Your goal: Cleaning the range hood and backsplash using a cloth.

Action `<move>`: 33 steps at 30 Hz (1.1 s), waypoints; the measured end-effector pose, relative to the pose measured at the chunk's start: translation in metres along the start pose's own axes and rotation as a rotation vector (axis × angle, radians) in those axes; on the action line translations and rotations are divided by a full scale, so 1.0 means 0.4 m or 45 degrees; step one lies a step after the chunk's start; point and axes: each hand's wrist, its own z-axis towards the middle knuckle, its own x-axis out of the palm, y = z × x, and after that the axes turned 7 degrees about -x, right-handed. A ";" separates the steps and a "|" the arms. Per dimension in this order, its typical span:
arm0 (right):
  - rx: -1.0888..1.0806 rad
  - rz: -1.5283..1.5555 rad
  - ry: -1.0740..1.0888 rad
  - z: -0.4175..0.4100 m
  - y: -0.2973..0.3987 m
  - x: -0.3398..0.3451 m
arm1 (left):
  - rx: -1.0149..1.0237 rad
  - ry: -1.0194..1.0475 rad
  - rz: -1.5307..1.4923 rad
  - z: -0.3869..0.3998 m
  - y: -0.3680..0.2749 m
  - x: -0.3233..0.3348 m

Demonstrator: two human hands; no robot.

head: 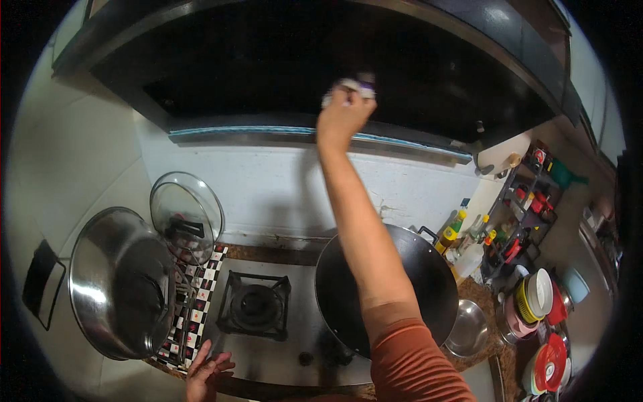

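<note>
My right hand [342,118] is raised to the dark range hood [241,75] above the stove. It grips a crumpled white and purple cloth [365,89], blurred, against the hood's black surface. A blue strip [241,130] runs along the hood's lower edge, and my wrist crosses in front of it. My left hand [205,371] is low, at the front edge of the steel gas stove [266,357], fingers apart and nothing in it. Behind that hand lies a checkered mat [205,294]. My right arm hides part of a large black wok [336,291] on the right burner.
A big steel pot [120,281] leans at the left beside glass lids [186,201]. The left burner [255,304] has a square pan support. Bottles [452,231], a condiment rack [527,201], a steel bowl [467,329] and stacked colanders [527,301] crowd the right side.
</note>
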 end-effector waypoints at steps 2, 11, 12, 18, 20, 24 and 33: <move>-0.116 0.038 0.248 -0.046 -0.021 0.027 | -0.018 0.011 0.047 -0.005 -0.003 -0.003; -0.014 0.221 0.116 0.050 -0.138 -0.231 | -0.044 -0.053 0.078 -0.025 0.018 -0.047; -0.205 -0.016 0.005 0.145 -0.214 -0.311 | -0.060 -0.055 0.082 -0.020 0.023 -0.043; -0.224 -0.077 -0.437 0.427 -0.244 -0.461 | -0.055 -0.038 0.053 -0.007 0.063 -0.070; -0.194 -0.016 -0.445 0.422 -0.226 -0.415 | -0.033 -0.030 0.037 0.005 0.084 -0.094; -0.345 -0.382 -0.336 0.286 -0.178 -0.277 | -0.042 -0.188 -0.148 -0.036 0.036 -0.037; -0.158 0.247 -0.239 0.025 -0.032 0.075 | -0.014 -0.332 -0.233 -0.078 0.086 -0.161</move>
